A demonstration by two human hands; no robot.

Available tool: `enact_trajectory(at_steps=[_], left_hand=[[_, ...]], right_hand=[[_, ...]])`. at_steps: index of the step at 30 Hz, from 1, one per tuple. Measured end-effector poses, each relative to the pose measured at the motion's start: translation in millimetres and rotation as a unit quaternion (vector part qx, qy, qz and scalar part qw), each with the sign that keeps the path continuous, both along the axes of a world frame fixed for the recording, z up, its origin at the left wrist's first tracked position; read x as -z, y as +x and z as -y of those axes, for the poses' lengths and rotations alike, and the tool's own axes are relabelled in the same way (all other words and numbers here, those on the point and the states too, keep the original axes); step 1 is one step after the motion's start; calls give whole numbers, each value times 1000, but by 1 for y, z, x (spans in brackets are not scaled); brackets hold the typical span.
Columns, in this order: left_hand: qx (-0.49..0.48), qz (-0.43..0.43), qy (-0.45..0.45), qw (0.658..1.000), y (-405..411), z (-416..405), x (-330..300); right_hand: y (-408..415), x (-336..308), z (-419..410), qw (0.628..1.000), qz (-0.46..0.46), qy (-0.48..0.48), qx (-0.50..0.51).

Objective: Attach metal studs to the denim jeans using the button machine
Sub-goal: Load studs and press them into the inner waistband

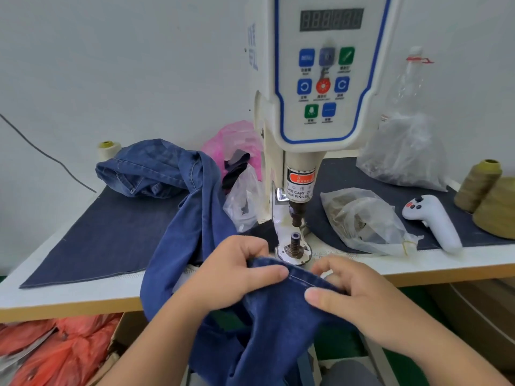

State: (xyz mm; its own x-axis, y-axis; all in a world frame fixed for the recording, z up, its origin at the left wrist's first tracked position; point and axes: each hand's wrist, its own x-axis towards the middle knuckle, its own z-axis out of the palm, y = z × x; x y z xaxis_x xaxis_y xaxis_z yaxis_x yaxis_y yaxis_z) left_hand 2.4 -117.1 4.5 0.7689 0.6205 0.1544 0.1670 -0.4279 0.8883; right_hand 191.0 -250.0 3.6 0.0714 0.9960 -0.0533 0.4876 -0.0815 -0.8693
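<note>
The jeans (195, 218) are dark blue denim, soft and rumpled, draped off the table (69, 296) edge just in front of the button machine (315, 107), with a stitched hem pulled up near its metal post (294, 243). Left hand (237, 271) is pinched shut on that hem, thumb on top. Right hand (359, 299) grips the same hem beside it. Crinkly clear plastic bags (362, 218) sit right of the machine.

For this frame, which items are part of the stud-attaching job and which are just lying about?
In use:
- blue denim jeans, stitched edge pinched by left hand and right hand
- white button machine, its lower metal die bare

Lying about:
- white handheld controller
- olive thread cones
- pink plastic bag
- clear plastic bottle
</note>
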Motion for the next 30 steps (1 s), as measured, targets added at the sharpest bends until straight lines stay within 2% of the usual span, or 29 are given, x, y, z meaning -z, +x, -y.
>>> enact_trajectory(at_steps=[3, 4, 6, 8, 11, 15, 18, 21, 23, 26, 30], left_hand=[[20, 61, -109, 992, 2, -8, 7], [24, 53, -142, 988, 3, -10, 8], [3, -15, -155, 988, 5, -15, 9], [-64, -86, -95, 990, 9, -21, 11], [-195, -117, 39, 973, 17, -33, 14], [-194, -279, 149, 929, 30, -36, 16], [-213, -345, 243, 881, 39, -36, 18], [-236, -340, 314, 854, 46, -37, 21], [-241, -316, 341, 852, 47, -39, 24], [-256, -277, 332, 865, 45, -41, 30], [-270, -305, 330, 852, 47, -41, 35]], right_hand=[[13, 4, -4, 1000, 22, 1, -12], [15, 3, -4, 1000, 3, 27, -4], [20, 3, -7, 995, -23, 100, 23], [24, 5, -11, 989, -41, 134, 52], [24, 15, -20, 990, -31, 124, 56], [20, 21, -26, 995, -14, 89, 36], [16, 17, -28, 996, -3, 81, 35], [13, 14, -30, 995, 20, 83, 44], [14, 14, -29, 996, 18, 75, 47], [16, 17, -29, 997, -19, 52, 52], [17, 21, -28, 996, -31, 54, 59]])
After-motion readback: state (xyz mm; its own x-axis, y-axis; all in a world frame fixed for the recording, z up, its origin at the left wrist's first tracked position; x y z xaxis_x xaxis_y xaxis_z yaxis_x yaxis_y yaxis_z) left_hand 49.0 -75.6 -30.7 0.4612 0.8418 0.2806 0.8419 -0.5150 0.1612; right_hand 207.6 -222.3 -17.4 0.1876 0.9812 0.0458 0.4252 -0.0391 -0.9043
